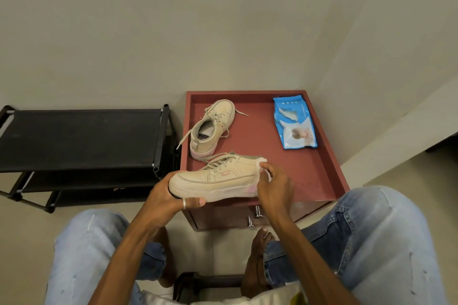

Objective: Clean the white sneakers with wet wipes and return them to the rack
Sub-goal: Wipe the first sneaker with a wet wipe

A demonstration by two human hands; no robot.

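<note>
The left hand (pixel 171 197) clasps the sneaker (pixel 218 182) by its toe (light, stiff-soled, seemingly); the right hand (pixel 275 186) pinches a limp wet wipe (pixel 263 168) against its heel.

left hand (pixel 166 199) grips sneaker (pixel 218 179) toe from below | right hand (pixel 275 187) pinches wipe (pixel 263 165) at heel | forearms reach forward

Plain off-white wall (pixel 173 20) behind, met at right by side wall (pixel 396 44) in corner. Pale floor (pixel 223 250) below. Red-brown cabinet (pixel 247 93) with raised rim, set into corner; two metal handles (pixel 257 212) on front. Black rack (pixel 79 138) just left of cabinet, against wall. Soft, even light; faint shadows.
</note>
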